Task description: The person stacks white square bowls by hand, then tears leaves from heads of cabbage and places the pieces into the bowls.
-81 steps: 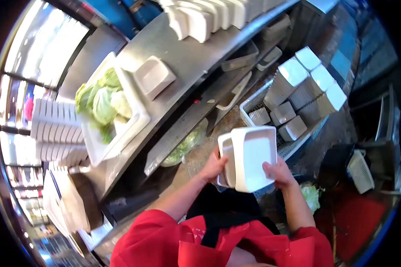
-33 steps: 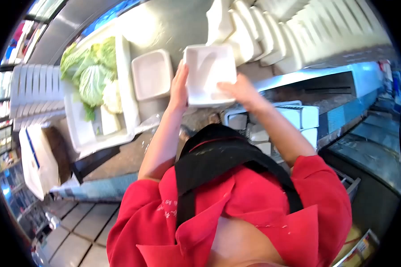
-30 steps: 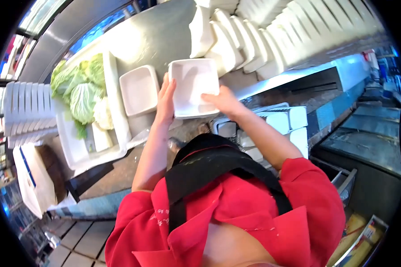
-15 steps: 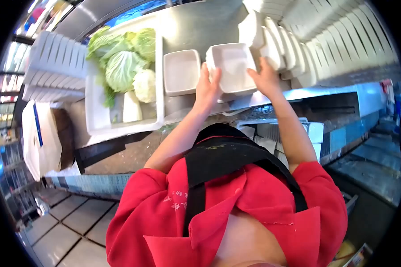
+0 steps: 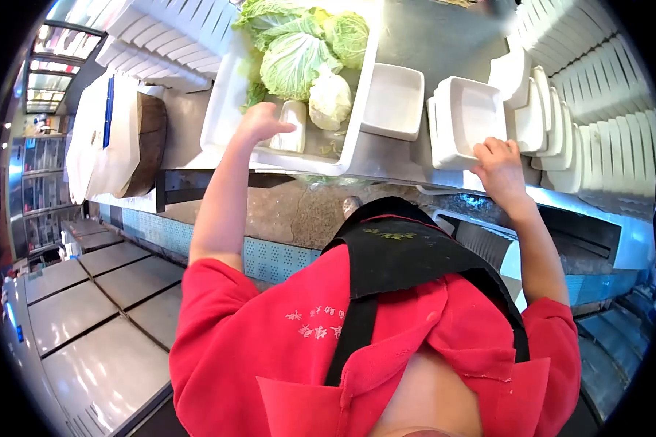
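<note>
My left hand (image 5: 261, 124) is over the left front part of a large white tray (image 5: 358, 135), beside a short white radish piece (image 5: 292, 125). Its thumb is stretched apart from the fingers, and nothing shows in it. Green cabbage (image 5: 293, 65) and a pale, cauliflower-like head (image 5: 330, 100) lie in the same tray, with green leaves behind them. At the near right corner of a stacked white square dish (image 5: 475, 116), my right hand (image 5: 499, 167) has its fingers curled over the rim. A single white dish (image 5: 393, 100) sits between the tray and that stack.
Rows of upright white dishes stand on the right (image 5: 606, 146) and back left (image 5: 164, 40) of the steel counter (image 5: 437, 36). A white board (image 5: 102, 138) with a blue strip stands beside a dark wooden block (image 5: 151, 138) at the left.
My left hand has left the stacked dish and moved left to the vegetable tray. My right hand has shifted to the dish's near right corner. The view has swung left.
</note>
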A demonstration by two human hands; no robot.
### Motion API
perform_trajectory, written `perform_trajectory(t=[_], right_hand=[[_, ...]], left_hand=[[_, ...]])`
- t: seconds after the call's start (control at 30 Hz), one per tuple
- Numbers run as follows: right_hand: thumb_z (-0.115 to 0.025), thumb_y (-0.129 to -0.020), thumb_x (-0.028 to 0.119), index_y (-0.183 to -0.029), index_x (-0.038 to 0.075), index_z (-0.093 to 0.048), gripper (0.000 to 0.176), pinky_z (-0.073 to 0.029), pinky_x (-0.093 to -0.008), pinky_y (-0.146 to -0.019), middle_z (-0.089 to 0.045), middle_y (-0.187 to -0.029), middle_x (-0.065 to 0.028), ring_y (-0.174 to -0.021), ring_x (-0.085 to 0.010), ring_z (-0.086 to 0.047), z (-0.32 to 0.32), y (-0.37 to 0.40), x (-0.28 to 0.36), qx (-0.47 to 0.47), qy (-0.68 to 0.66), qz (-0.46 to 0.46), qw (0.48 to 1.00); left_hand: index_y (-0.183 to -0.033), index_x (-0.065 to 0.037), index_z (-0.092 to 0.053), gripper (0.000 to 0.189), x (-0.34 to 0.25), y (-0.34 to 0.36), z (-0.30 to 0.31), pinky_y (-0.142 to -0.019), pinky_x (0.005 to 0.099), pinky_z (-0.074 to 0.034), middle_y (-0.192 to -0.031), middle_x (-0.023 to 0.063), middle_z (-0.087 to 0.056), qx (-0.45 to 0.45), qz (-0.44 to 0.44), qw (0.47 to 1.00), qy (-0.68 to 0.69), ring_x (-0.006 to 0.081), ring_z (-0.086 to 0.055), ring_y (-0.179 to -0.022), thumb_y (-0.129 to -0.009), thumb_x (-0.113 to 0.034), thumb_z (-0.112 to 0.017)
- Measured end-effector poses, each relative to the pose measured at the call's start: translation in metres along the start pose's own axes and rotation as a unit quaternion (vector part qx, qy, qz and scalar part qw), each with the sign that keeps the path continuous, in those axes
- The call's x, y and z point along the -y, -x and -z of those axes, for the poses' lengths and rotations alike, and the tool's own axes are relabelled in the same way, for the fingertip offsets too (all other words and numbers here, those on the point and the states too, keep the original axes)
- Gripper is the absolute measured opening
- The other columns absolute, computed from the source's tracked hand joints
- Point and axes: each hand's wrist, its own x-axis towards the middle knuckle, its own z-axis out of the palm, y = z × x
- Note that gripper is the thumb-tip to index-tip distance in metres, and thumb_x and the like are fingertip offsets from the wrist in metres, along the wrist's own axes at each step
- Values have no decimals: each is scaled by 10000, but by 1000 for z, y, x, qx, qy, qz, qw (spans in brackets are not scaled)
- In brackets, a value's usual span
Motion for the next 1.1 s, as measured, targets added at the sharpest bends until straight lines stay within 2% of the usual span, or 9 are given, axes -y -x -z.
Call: perform_trajectory(t=[0.27, 0.43, 0.53, 0.6, 0.67, 0.9, 1.0, 1.03, 1.1], right_hand=[[-707, -692, 143, -870, 5, -605, 248, -434, -401, -743, -596, -850, -144, -824, -318, -558, 38, -36, 54, -156, -129, 33, 979], [-709, -725, 310, -922, -39, -624, 410, -468, -390, -758, -600, -983, -228, -884, -338, -585, -10, -114, 127, -187, -468, 95, 858], [-688, -761, 273, -1399, -12, -155, 879, -448, -379, -858, -551, -1130, -249, -1022, -331, -563, -27, -172, 157, -82, -588, 52, 803], [-684, -751, 213, -1336, -15, -313, 729, -452, -365, -848, -571, -1092, -222, -1001, -317, -574, 11, -166, 168, 10, -681, 25, 732], [-695, -723, 205, -1269, -13, -386, 664, -456, -360, -833, -580, -1064, -210, -978, -310, -581, 15, -171, 170, -21, -609, 24, 793], [-741, -591, 212, -1022, -3, -555, 516, -436, -379, -829, -585, -968, -194, -952, -283, -561, 17, -178, 162, -154, -460, 9, 874], [-781, -686, 247, -1022, 55, -562, 444, -477, -296, -711, -585, -893, -47, -827, -166, -573, 56, -141, 84, -169, -449, -69, 875], [-745, -727, 190, -1061, 42, -556, 410, -499, -283, -648, -602, -863, -30, -797, -145, -593, 72, -122, 65, -158, -518, -133, 830], [-742, -708, 141, -1091, 35, -568, 434, -512, -283, -597, -617, -889, -65, -823, -153, -625, 87, -86, 20, -151, -540, -212, 800]], left_hand=[[-1128, 30, -507, 625, -7, 2, 6, -800, 310, -450, -1019, 143, -594, 107, 57, 958, 259, 217, -566, -935, -615, -264, -710], [-1190, -28, -467, 583, -30, 54, 23, -794, 279, -444, -1010, 15, -536, 68, -171, 794, 580, 121, -529, -934, -651, -101, -676], [-1180, -34, -439, 582, -71, 61, 34, -699, 252, -476, -965, 27, -539, 59, -200, 761, 615, 126, -554, -867, -627, 0, -618], [-1208, -27, -414, 643, -60, 49, 29, -720, 260, -487, -1019, 54, -532, 72, -184, 733, 651, 146, -568, -870, -593, 29, -595], [-1214, -30, -411, 652, -50, 49, 29, -756, 271, -481, -1030, 55, -530, 51, -174, 727, 662, 146, -560, -891, -594, 36, -601], [-1261, -27, -386, 600, 0, 18, 7, -835, 326, -449, -1122, 100, -526, -50, -174, 714, 676, 202, -542, -995, -738, -106, -669], [-1226, -5, -454, 617, 15, 12, 17, -831, 353, -434, -1110, 153, -535, -145, -125, 913, 360, 259, -539, -998, -717, -218, -728], [-1215, 1, -478, 636, 19, 10, 9, -829, 358, -437, -1086, 175, -557, -308, -85, 940, 118, 271, -554, -971, -699, -250, -752], [-1190, -4, -512, 606, 8, 16, 17, -809, 350, -450, -1060, 164, -584, -408, -159, 890, 127, 254, -572, -943, -693, -245, -759]])
